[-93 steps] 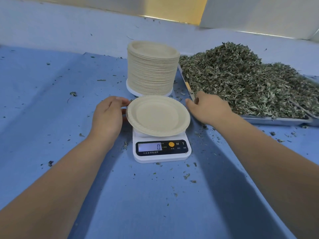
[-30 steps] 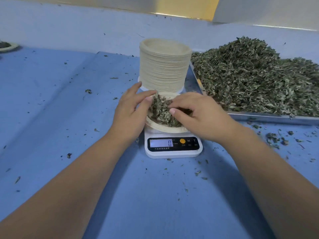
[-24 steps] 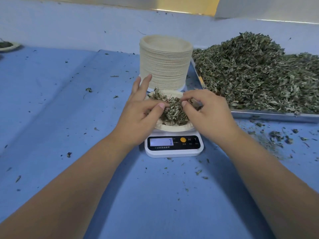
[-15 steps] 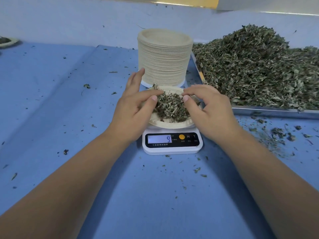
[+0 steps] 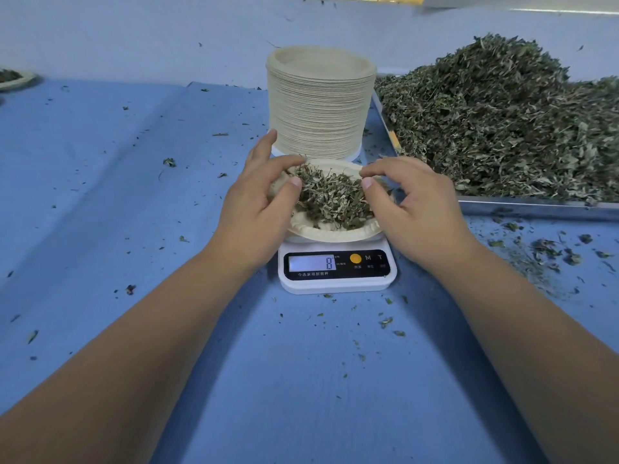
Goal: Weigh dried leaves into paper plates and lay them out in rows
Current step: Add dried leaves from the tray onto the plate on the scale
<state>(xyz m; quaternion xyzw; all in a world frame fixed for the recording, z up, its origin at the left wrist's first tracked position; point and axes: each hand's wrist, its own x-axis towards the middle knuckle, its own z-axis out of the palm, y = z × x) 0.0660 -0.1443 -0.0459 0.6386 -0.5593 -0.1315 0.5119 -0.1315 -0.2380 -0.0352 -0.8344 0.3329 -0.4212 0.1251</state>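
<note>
Leaves (image 5: 330,202) (heaped on plate (image 5: 335,234)) between left grip (image 5: 258,209) and right grip (image 5: 422,209)

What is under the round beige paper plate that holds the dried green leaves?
A white digital kitchen scale, whose display reads 8. The round beige paper plate covers its weighing platform, which cannot be seen.

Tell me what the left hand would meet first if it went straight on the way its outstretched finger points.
Most likely the stack of paper plates: the straight finger of the left hand aims at its base, though depth is unclear.
</note>
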